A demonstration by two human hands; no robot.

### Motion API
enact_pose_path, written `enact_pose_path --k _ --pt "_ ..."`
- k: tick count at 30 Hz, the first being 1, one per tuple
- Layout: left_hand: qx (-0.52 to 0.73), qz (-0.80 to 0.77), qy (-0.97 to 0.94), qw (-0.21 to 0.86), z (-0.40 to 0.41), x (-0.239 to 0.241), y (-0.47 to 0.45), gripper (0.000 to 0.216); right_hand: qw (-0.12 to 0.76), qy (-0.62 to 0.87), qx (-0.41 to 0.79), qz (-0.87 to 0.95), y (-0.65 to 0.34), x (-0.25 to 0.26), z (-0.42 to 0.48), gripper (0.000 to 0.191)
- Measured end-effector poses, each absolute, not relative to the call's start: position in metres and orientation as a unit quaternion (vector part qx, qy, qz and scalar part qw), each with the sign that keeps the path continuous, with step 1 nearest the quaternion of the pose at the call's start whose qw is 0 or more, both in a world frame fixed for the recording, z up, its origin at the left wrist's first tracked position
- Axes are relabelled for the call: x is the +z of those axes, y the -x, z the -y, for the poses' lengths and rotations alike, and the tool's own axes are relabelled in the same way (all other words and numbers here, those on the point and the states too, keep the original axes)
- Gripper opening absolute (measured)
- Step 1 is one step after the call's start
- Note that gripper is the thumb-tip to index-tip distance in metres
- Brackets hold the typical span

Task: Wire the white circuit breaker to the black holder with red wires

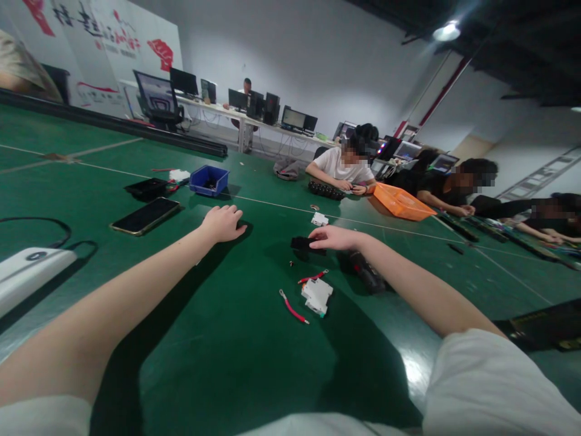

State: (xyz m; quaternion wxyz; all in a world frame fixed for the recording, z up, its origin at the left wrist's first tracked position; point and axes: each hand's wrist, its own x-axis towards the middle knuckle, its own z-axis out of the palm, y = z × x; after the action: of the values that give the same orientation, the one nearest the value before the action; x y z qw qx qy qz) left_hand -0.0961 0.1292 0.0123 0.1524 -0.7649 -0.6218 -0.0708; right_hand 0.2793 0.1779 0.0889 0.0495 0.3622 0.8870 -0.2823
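Observation:
My left hand (pixel 222 223) rests palm down on the green table (pixel 236 351), its thumb apart from the fingers; the fingertips are partly hidden and I see nothing held. With thumb and fingers, my right hand (pixel 336 237) grips a small black block (pixel 301 243) just at the tabletop. Beside that wrist lies a black and red handheld tool (pixel 367 272). Closer to me is a white circuit breaker (pixel 316 295), with a short red wire (pixel 294 307) next to it and another red wire (pixel 313 277) touching its far side. A tiny screw (pixel 291 263) lies near the block.
Beyond my right hand sits another white breaker (pixel 320 219). To the left are a phone (pixel 147 216), a black tray (pixel 146 188), a blue bin (pixel 209 181) and a white device (pixel 34 272). Across the table, people work near an orange bin (pixel 402 201).

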Motion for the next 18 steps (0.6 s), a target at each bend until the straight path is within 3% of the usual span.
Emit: enact_pose_path --k 7,18 --pt "-0.071 0.627 0.760 0.159 -0.128 0.013 0.093 0.040 -0.082 -0.379 -0.211 -0.897 -0.271 0.078 -0.163 0.040" --pt "-0.060 0.626 0.761 0.158 -0.131 0.010 0.095 0.037 -0.118 -0.325 -0.176 -0.922 -0.274 0.054 -0.098 0.044"
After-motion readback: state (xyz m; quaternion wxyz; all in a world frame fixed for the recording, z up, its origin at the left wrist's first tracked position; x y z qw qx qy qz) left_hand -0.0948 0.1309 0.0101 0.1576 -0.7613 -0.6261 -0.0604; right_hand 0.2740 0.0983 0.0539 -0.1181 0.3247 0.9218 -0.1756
